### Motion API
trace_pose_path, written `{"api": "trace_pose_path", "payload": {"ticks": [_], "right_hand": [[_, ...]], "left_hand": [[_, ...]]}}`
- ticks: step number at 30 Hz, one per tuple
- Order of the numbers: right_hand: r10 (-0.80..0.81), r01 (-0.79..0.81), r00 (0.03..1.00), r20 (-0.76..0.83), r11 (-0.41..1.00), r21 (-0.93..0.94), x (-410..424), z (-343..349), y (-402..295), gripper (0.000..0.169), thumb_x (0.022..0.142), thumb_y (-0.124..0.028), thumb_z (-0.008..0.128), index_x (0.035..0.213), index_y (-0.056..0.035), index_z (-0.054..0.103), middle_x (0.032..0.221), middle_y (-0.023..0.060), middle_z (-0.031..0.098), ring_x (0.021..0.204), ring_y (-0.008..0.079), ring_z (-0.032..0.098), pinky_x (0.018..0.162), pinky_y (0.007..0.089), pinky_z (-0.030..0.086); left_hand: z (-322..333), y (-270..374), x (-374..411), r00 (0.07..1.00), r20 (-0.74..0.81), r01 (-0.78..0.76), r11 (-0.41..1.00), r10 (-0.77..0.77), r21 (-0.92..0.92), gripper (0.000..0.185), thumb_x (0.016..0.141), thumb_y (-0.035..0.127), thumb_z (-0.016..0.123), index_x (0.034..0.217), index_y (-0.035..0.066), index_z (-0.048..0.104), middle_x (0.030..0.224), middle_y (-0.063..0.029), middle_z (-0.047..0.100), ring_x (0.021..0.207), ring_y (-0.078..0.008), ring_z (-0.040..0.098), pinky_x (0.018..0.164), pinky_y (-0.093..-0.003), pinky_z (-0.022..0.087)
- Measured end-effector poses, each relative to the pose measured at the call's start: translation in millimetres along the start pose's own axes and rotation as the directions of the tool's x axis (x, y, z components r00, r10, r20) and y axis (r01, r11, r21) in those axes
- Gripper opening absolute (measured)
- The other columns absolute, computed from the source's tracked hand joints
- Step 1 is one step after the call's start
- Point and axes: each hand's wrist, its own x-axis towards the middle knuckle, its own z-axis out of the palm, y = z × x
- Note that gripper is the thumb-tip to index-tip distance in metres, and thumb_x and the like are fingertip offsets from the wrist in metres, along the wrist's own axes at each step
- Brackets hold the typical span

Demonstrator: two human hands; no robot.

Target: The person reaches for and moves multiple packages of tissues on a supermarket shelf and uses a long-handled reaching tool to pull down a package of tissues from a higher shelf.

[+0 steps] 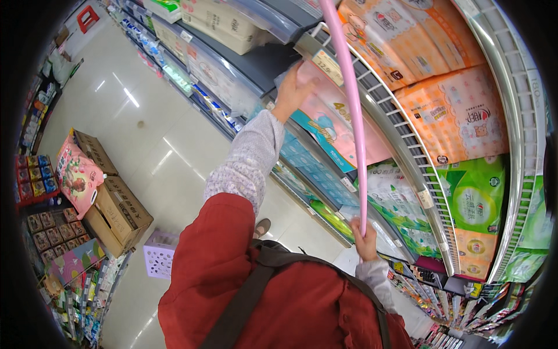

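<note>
My left hand [293, 94] is at the left end of a pink tissue pack [344, 115], with the thumb over its front and the fingers partly hidden at the end. This pack, with a teal band along its lower side, lies on a shelf behind a price tag [328, 65]. Lower right, my right hand [366, 241] is closed around a long pink pole [355, 100]. The pole rises past the front of the pack and leaves the view at the top.
Wire-fronted shelves with a metal rail [425, 192] hold orange tissue packs [453, 118] and green packs [473, 198] on the right. Across the aisle stand cardboard boxes [124, 209], a pink bag [78, 174] and a lilac basket [158, 257]. A red stool [88, 19] is far off.
</note>
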Motion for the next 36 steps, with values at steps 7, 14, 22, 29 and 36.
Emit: {"api": "trace_pose_path", "payload": {"ticks": [7, 14, 22, 29, 36], "right_hand": [[-0.228, 0.217, 0.956, -0.184, 0.973, -0.081, 117.6, 21.7, -14.9, 0.022, 0.081, 0.005, 0.056, 0.099, -0.0016, 0.068, 0.141, 0.0208, 0.035, 0.13, 0.0285, 0.037, 0.1, 0.0323, 0.035], [-0.271, 0.262, 0.917, -0.292, 0.963, -0.069, 163.6, 31.7, -6.1, 0.025, 0.077, 0.009, 0.056, 0.095, -0.0035, 0.069, 0.134, 0.0204, 0.039, 0.122, 0.0313, 0.042, 0.099, 0.0311, 0.033], [-0.246, 0.217, 0.936, -0.251, 0.967, -0.136, 134.2, 39.8, -10.5, 0.032, 0.074, 0.01, 0.05, 0.098, -0.0025, 0.067, 0.119, 0.0222, 0.043, 0.115, 0.0359, 0.042, 0.097, 0.0342, 0.034], [-0.303, 0.236, 0.915, -0.268, 0.937, -0.257, 156.5, 37.0, 4.8, 0.032, 0.076, 0.007, 0.05, 0.101, -0.0029, 0.066, 0.118, 0.0207, 0.043, 0.113, 0.035, 0.043, 0.095, 0.0358, 0.035], [-0.223, 0.185, 0.946, -0.234, 0.967, -0.176, 142.5, 33.0, -1.4, 0.033, 0.075, 0.008, 0.048, 0.104, -0.0002, 0.063, 0.12, 0.0221, 0.044, 0.115, 0.0369, 0.043, 0.096, 0.0354, 0.035]], "left_hand": [[0.1, 17.3, 24.1, 0.968, 0.058, 0.245, 0.969, -0.244, -0.012, 0.062, 0.074, 0.041, 0.072, 0.122, 0.006, 0.053, 0.108, -0.0162, 0.063, 0.1, -0.0269, 0.061, 0.085, -0.0336, 0.046], [1.7, 10.1, 29.0, 0.928, 0.146, 0.349, 0.937, -0.343, -0.017, 0.06, 0.075, 0.043, 0.07, 0.12, 0.005, 0.056, 0.106, -0.0163, 0.064, 0.099, -0.0283, 0.061, 0.085, -0.0345, 0.046], [-4.6, -9.4, -11.2, 0.997, -0.009, 0.07, 0.991, -0.072, -0.116, 0.034, 0.087, 0.024, 0.059, 0.113, 0.002, 0.057, 0.096, -0.0138, 0.06, 0.091, -0.0239, 0.059, 0.082, -0.0316, 0.045], [20.1, -22.7, 20.9, 0.943, -0.028, 0.309, 0.903, -0.332, -0.297, 0.044, 0.097, 0.038, 0.042, 0.103, -0.001, 0.061, 0.088, -0.0026, 0.061, 0.083, -0.0092, 0.05, 0.079, -0.0252, 0.043], [-7.9, 0.3, 6.1, 0.972, 0.026, 0.234, 0.972, -0.233, -0.027, 0.044, 0.095, 0.039, 0.044, 0.111, 0.002, 0.059, 0.091, -0.0163, 0.06, 0.086, -0.0261, 0.057, 0.081, -0.0333, 0.044]]}}
